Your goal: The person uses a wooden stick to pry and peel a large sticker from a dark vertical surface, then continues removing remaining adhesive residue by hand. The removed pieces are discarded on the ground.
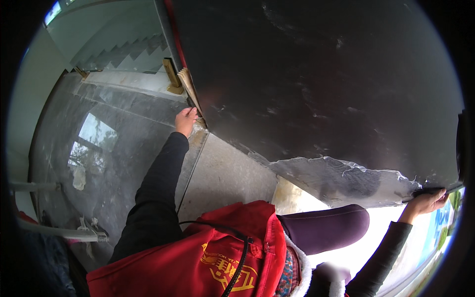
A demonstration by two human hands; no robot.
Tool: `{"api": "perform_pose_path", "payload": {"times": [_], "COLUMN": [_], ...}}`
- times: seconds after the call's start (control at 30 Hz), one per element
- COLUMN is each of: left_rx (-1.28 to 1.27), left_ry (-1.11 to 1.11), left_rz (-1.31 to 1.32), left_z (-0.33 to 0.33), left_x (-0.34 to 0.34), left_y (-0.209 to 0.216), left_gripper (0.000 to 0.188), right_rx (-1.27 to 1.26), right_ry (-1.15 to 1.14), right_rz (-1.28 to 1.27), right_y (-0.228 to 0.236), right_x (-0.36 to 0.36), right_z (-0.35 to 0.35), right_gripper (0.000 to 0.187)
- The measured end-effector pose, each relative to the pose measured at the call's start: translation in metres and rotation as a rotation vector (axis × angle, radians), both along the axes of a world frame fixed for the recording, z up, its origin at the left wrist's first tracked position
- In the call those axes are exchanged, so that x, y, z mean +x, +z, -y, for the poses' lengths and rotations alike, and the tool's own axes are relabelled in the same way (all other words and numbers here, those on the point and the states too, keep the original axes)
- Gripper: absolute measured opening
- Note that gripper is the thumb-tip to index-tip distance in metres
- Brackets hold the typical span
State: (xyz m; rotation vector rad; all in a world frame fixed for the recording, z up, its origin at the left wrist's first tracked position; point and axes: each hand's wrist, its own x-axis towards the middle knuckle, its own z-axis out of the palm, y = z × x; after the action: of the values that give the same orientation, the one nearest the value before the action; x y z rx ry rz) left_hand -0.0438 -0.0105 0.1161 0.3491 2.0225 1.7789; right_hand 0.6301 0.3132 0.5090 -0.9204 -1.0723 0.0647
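Observation:
A large dark panel (316, 94) with pale scuffs fills the upper right, and torn, wrinkled clear film (341, 180) runs along its near edge. Far from it on the right, my right hand (429, 203) is closed around the panel's near right corner. My left hand (186, 121) is at the panel's left corner, its fingers pinched together; what lies between them is too small to make out. Just above those fingers, a tan layered strip (189, 89) stands against the panel's left edge, which has a thin red line along it.
Glossy grey floor (123, 123) spreads to the left, with a brass-coloured post (172, 76) by a glass pane (118, 34). Pale metal legs (64, 230) stand at lower left. A light stone slab (232, 171) lies below the panel. Bright outdoor light enters at lower right.

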Motion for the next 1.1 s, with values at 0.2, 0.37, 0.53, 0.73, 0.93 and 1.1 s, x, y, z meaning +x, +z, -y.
{"api": "perform_pose_path", "payload": {"times": [0.2, 0.37, 0.53, 0.73, 0.93, 1.1], "left_rx": [0.009, -0.042, 0.110, -0.144, -0.142, -0.050], "left_ry": [-0.012, 0.013, -0.044, 0.057, 0.121, 0.062], "left_rz": [-0.004, -0.019, -0.165, -0.782, -0.694, -0.402], "left_z": [-0.012, -0.013, -0.008, -0.034, -0.050, -0.055], "left_x": [0.001, 0.007, 0.014, 0.009, -0.015, -0.024], "left_y": [0.006, 0.019, 0.051, 0.086, 0.085, 0.075], "left_gripper": [0.030, 0.024, 0.029, 0.028, 0.033, 0.035], "right_rx": [0.029, 0.019, 0.028, 0.046, 0.054, 0.069], "right_ry": [-0.043, -0.043, -0.016, -0.084, -0.113, -0.109], "right_rz": [0.035, 0.046, 0.082, 0.110, 0.205, 0.174], "right_y": [-0.003, -0.006, -0.007, -0.012, -0.016, -0.014], "right_x": [0.008, 0.009, 0.007, 0.008, 0.007, 0.010], "right_z": [0.008, 0.018, 0.020, 0.020, 0.013, 0.011], "right_gripper": [0.056, 0.060, 0.062, 0.063, 0.060, 0.063]}}
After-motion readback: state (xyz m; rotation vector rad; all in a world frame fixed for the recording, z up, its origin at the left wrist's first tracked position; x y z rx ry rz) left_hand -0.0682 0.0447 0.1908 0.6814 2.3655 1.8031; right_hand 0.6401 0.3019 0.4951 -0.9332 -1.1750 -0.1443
